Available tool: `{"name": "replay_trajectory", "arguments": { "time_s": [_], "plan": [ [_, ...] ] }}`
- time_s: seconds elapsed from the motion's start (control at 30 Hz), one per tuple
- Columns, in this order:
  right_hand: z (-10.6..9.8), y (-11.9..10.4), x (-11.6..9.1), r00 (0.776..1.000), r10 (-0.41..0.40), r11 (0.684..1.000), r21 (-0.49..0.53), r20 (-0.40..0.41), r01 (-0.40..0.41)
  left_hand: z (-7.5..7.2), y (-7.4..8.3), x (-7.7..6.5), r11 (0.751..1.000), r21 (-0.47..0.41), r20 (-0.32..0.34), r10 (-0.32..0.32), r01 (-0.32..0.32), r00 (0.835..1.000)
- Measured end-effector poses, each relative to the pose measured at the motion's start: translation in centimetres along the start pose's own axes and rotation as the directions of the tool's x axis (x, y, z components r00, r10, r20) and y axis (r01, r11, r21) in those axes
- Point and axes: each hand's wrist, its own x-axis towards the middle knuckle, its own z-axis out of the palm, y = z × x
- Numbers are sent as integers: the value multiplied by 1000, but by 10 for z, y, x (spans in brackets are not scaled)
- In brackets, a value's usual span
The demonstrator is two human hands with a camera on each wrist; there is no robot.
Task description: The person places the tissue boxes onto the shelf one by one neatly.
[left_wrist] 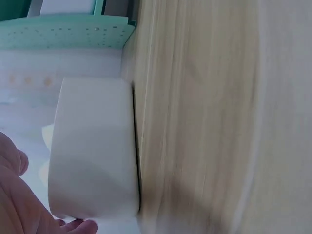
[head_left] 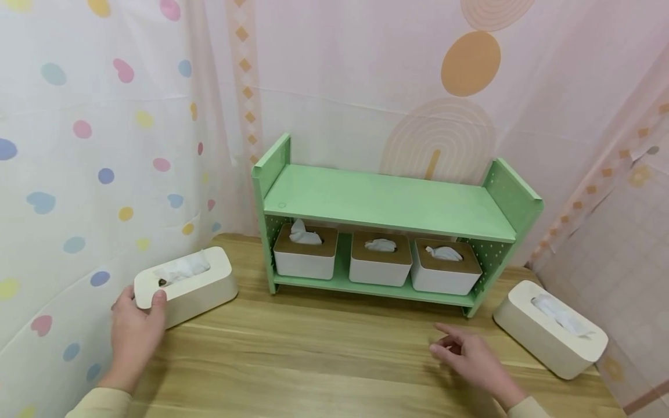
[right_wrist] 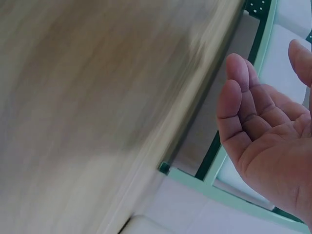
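My left hand (head_left: 137,325) is at the near left end of a long cream tissue box (head_left: 201,302), which has a white tissue showing in its top slot. The thumb lies over the box's top edge, and the fingers curl round its end. In the left wrist view, the box's side (left_wrist: 95,146) faces me, with fingertips (left_wrist: 84,227) at its end. My right hand (head_left: 473,357) hovers over the table before the shelf's right side, holding nothing. Its fingers bend loosely in the right wrist view, thumb apart.
A green two-tier shelf (head_left: 387,200) stands at the back of the wooden table (head_left: 292,354). Its lower tier bears three white tissue boxes with brown lids, the left one (head_left: 305,264) apart from the others. Another cream tissue box (head_left: 543,334) sits at the right. Patterned curtains (head_left: 334,87) surround the table.
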Motion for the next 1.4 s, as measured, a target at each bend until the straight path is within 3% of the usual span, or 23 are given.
{"name": "replay_trajectory", "arguments": {
  "time_s": [0.23,0.43,0.87,1.4],
  "plan": [
    [7,-2,3,1000,-17,1000,-2,12,17,-7,-6,13,992,-8,134,-121,123,983],
    [8,-3,5,1000,6,1000,7,29,-6,-10,-12,16,985,-19,187,-168,174,968],
    [11,-4,7,999,16,1000,12,51,-16,-11,-19,15,979,-18,192,-197,204,961],
    [12,-1,7,999,0,1000,14,55,-1,-8,-20,20,985,-11,164,-171,175,972]
  ]
}}
